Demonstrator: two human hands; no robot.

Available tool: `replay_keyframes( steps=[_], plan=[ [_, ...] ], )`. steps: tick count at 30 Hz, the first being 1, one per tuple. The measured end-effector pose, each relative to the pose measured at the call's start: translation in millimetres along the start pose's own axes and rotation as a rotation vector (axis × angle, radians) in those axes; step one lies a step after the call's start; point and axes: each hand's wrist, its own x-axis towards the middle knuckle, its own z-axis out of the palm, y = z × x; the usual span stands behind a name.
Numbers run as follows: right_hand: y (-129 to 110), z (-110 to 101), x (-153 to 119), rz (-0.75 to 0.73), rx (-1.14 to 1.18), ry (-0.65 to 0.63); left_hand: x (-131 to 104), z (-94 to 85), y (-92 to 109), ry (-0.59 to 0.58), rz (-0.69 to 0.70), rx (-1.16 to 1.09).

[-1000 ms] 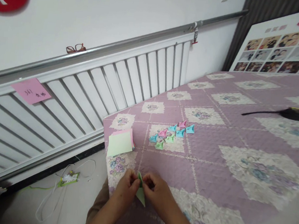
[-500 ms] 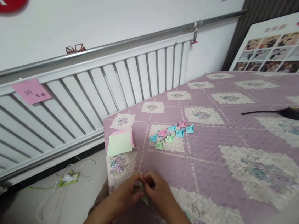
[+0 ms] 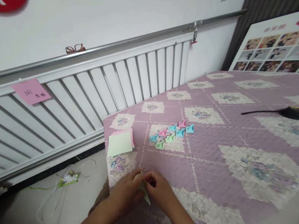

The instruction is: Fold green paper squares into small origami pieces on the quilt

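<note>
Between my hands is a pale green paper [image 3: 146, 196], partly folded, one pointed corner sticking out below the fingers. My left hand [image 3: 128, 190] is wrapped round its left side. The fingertips of my right hand [image 3: 157, 187] pinch its upper right part. Past my hands, several small folded paper pieces [image 3: 170, 138] in blue, pink and green lie grouped on the patterned tablecloth [image 3: 165, 163]. To the left, a stack of square paper sheets [image 3: 121, 144], pale green on top, rests near the table's edge.
A black object with a strap [image 3: 295, 113] lies at the right of the table. Along the left side runs a white radiator [image 3: 139, 75], with a pink note [image 3: 31, 91] on it. A power strip [image 3: 69, 179] with cables is on the floor. Glasses [image 3: 75, 48] sit on the pipe.
My left hand has closed further over the green paper, its thumb shifting. The paper's lower tip has moved slightly right. My right hand has barely moved.
</note>
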Motion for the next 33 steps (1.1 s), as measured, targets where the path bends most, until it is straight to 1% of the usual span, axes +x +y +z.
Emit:
replay_keyframes(
  steps=[5,8,12,16,18,22,27,30,33],
  plan=[
    [4,0,1,0.013,0.078,-0.068,-3,-0.5,-8,0.048,0.164,0.156],
    [5,-1,1,0.016,0.106,-0.097,-3,-2.1,-11,0.048,0.217,0.213],
    [4,-3,-1,0.027,0.112,-0.125,-2,-6.3,-10,0.023,0.246,0.238],
    [4,-3,-4,0.041,0.102,-0.158,-1,-6.3,-9,-0.045,0.251,0.140],
    [5,-2,-3,0.045,0.087,-0.158,-1,-3.5,-11,-0.053,0.240,0.084],
    [5,-3,-2,0.053,0.049,-0.141,-4,4.5,-19,0.004,0.193,-0.021],
    [-1,-7,-7,0.048,0.011,-0.183,-7,11.8,-25,0.075,0.154,-0.174],
    [-2,-10,-11,0.033,-0.007,-0.218,-7,12.8,-24,0.095,0.117,-0.213],
    [-3,-13,-13,0.022,-0.039,-0.229,-6,10.1,-20,0.089,0.065,-0.227]
  ],
)
